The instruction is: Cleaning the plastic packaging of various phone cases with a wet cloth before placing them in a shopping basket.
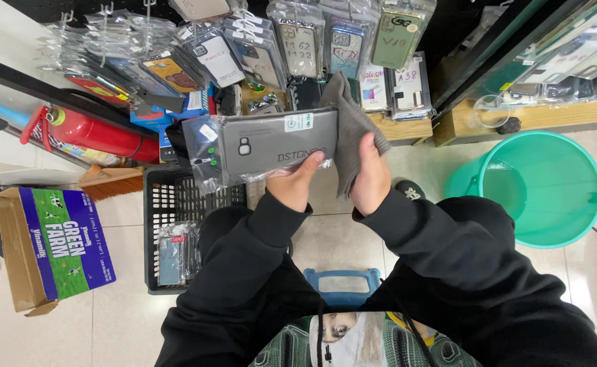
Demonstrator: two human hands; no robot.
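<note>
My left hand (293, 183) grips the lower right corner of a grey phone case in a clear plastic sleeve (271, 144), held flat in front of me. My right hand (370, 178) holds a grey cloth (350, 128) bunched against the sleeve's right end. Both arms are in black sleeves. Behind the case hang several packaged phone cases (298, 47) on a dark display wall.
A black plastic crate (153, 231) with a few packaged cases stands on the tiled floor to the left. Beyond it lie a cardboard box (54, 248) and a red fire extinguisher (98, 132). A teal bucket (543, 187) with water stands at right, beside wooden shelves (536, 115).
</note>
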